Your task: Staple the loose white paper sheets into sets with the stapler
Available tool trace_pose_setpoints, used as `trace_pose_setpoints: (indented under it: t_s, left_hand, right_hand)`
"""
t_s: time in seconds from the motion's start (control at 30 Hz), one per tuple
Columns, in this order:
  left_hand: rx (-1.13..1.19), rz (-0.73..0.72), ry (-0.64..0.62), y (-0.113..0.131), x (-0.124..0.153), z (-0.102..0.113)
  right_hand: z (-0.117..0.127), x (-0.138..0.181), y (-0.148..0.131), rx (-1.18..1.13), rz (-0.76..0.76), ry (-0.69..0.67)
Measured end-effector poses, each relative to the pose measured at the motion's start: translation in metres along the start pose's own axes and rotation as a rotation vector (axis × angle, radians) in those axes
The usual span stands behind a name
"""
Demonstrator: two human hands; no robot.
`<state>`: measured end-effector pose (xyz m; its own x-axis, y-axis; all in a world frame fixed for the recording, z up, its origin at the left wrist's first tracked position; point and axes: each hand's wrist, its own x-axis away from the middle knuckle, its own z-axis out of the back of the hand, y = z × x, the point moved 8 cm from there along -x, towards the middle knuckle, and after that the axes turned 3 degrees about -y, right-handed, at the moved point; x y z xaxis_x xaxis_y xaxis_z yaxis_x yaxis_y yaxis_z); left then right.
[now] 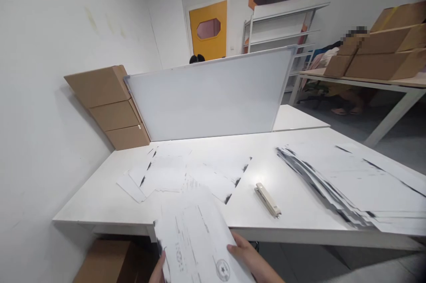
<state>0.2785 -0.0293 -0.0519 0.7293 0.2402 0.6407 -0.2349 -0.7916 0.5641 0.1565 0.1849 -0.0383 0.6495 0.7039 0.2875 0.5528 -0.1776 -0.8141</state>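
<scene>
Head camera, looking down over a white counter (100,205): a person holds a small sheaf of printed sheets (196,243) at the near edge, both hands under the frame's bottom. The right hand (251,261) pinches the lower right corner, thumb on top of the paper just beside a round stamp, its grip closed on the sheaf; the left hand (159,272) shows only as a sliver at the lower left edge, seemingly steadying that side, though how firmly it grips cannot be told. Held at both lower corners, the pages stay squared and flat, tilted up toward the camera so the print faces the holder. Beyond them, a loose spread of sheets (173,172) lies fanned across the middle of the counter, overlapping so dark corner marks stay visible. A beige stapler (268,200) rests on bare surface just right of that spread, near the right hand. Farther right, a thick fanned stack of papers (349,181) runs off the frame. A whiteboard (209,94) stands on edge along the far side, apparently as a screen, with stacked cardboard boxes (111,108) against the wall on the left. Another person's blurred figure sits by boxes on a far table (379,83).
</scene>
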Motion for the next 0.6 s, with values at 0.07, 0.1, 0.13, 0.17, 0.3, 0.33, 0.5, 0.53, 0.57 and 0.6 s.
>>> trace_pose_setpoints:
  t_s: [0.07, 0.1, 0.13, 0.17, 0.3, 0.33, 0.5, 0.53, 0.57, 0.6]
  left_hand:
    - [-0.007, -0.024, -0.02, 0.005, -0.002, -0.001]
    - [-0.035, -0.023, -0.026, 0.007, -0.002, -0.002]
    - [-0.06, -0.023, -0.038, 0.008, -0.002, -0.005]
    - [-0.08, -0.029, -0.06, 0.01, -0.001, -0.01]
    - [-0.153, -0.047, -0.12, 0.012, 0.005, -0.033]
    - [-0.164, -0.046, -0.11, 0.011, 0.005, -0.036]
    - [-0.096, -0.08, -0.129, 0.001, -0.005, -0.036]
    - [-0.075, -0.1, -0.138, -0.001, -0.006, -0.032]
    - [-0.064, -0.12, -0.13, -0.003, -0.006, -0.027]
    - [-0.069, -0.132, -0.097, -0.007, -0.004, -0.02]
  right_hand:
    - [0.006, 0.007, -0.003, 0.039, -0.075, -0.033]
    - [0.009, 0.01, -0.006, 0.062, -0.105, -0.041]
    - [0.013, 0.013, -0.009, 0.084, -0.123, -0.038]
    - [0.015, 0.014, -0.013, 0.104, -0.132, -0.026]
    - [0.01, 0.012, -0.022, 0.124, -0.131, 0.02]
    - [0.007, 0.01, -0.022, 0.114, -0.118, 0.02]
    - [0.001, 0.012, -0.023, 0.052, -0.012, 0.033]
    - [0.003, 0.016, -0.019, 0.047, -0.037, 0.041]
    - [0.006, 0.021, -0.014, 0.041, -0.076, 0.047]
    - [0.008, 0.026, -0.01, 0.031, -0.11, 0.055]
